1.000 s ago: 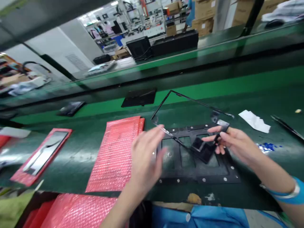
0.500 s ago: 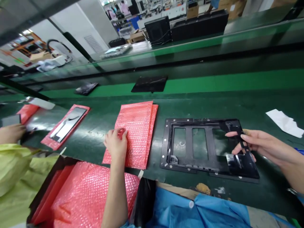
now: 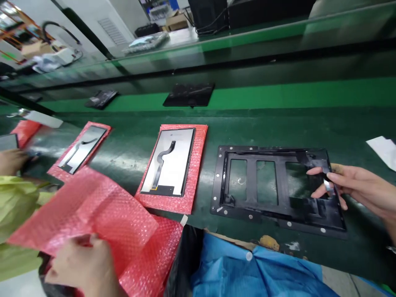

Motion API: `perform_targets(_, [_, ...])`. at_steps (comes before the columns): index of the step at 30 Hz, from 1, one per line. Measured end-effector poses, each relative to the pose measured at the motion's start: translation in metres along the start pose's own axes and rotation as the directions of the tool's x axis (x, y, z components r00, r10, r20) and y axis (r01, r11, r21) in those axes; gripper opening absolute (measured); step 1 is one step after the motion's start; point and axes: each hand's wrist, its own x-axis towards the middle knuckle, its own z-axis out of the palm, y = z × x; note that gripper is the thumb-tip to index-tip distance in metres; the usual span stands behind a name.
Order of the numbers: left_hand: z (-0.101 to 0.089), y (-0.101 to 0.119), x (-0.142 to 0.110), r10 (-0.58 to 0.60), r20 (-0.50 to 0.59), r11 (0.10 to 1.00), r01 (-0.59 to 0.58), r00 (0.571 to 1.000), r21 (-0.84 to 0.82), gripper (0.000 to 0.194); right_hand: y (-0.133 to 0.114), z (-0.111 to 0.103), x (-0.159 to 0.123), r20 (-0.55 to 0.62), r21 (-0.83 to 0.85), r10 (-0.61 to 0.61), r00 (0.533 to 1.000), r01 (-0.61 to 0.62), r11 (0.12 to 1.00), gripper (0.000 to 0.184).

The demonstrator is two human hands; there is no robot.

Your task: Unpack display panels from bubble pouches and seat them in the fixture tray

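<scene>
Closing on a red bag [image 3: 102, 202], my left hand [image 3: 83, 264] was blurred, well to the left of the plate [image 3: 281, 185] and on its near side. I could make out the fingers curled in, though the blur hid their tips. The bag was raised and slanted, partly covering more bags [image 3: 154, 260] below it.

On the table [image 3: 269, 128], the plate lay flat, its three windows in a row, with the black bezel [image 3: 335, 210] on top. I had my right hand [image 3: 337, 183] at the plate's right end, thumb and fingers bent close together over the bezel, a shiny scrap [image 3: 328, 185] near the thumb. Whether they pinched the bezel or only touched it, I could not tell.

Just left of the plate, a screen [image 3: 170, 163] lay pale side up on a red wrap [image 3: 193, 181], a dark cable [image 3: 161, 161] bent across its back. Farther left of the plate I saw a second screen [image 3: 83, 148], on its own wrap [image 3: 100, 142]. Beyond the plate and to its left, a black panel [image 3: 190, 95] rested on a green strip [image 3: 262, 93]. White paper [image 3: 383, 150] lay to the plate's right, toward the far side. At the far left from the plate, a co-worker's hand [image 3: 12, 161] showed past a yellow sleeve [image 3: 15, 202].
</scene>
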Motion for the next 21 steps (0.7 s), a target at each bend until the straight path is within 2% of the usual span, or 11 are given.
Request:
perform_targets(3, [0.005,-0.007,-0.006,0.002,-0.022,1.000,-0.002,1.000,0.009,0.023,-0.003,0.004,-0.001,-0.064,-0.111,0.007,0.998,-0.014,0.994,0.086])
perform_targets(5, [0.018,-0.008,-0.004,-0.012,-0.066,1.000,0.013,0.998,0.014,0.023,-0.005,0.010,-0.002,-0.148,-0.233,-0.034,0.988,-0.002,0.973,0.091])
perform_targets(7, [0.033,-0.006,0.002,-0.029,-0.139,0.999,0.032,0.990,0.022,0.022,-0.006,0.016,-0.002,-0.240,-0.419,-0.113,0.964,0.002,0.908,0.087])
perform_targets(9, [0.048,-0.003,0.014,-0.023,-0.175,0.999,0.027,0.984,0.021,0.023,-0.005,0.021,-0.002,-0.350,-0.649,-0.209,0.913,-0.075,0.757,0.074])
perform_targets(11, [0.062,0.004,0.030,0.001,-0.135,1.000,0.001,0.991,0.011,0.027,-0.002,0.026,-0.001,-0.431,-0.818,-0.302,0.850,-0.227,0.529,0.061])
perform_targets(13, [0.076,0.012,0.049,0.003,-0.051,1.000,-0.002,0.999,0.030,0.028,0.001,0.031,0.000,-0.458,-0.880,-0.362,0.812,-0.354,0.318,0.052])
perform_targets(15, [0.088,0.020,0.065,-0.045,0.007,0.994,0.044,0.999,0.097,0.027,0.004,0.035,-0.001,-0.421,-0.907,-0.409,0.810,-0.376,0.190,0.050])
perform_targets(18, [0.101,0.030,0.077,-0.138,-0.007,0.974,0.137,0.990,0.179,0.028,0.006,0.036,-0.003,-0.336,-0.941,-0.485,0.807,-0.312,0.133,0.057])
perform_targets(21, [0.107,0.034,0.080,-0.186,-0.023,0.965,0.187,0.982,0.186,0.030,0.006,0.032,-0.003,-0.317,-0.948,-0.511,0.799,-0.254,0.191,0.059])
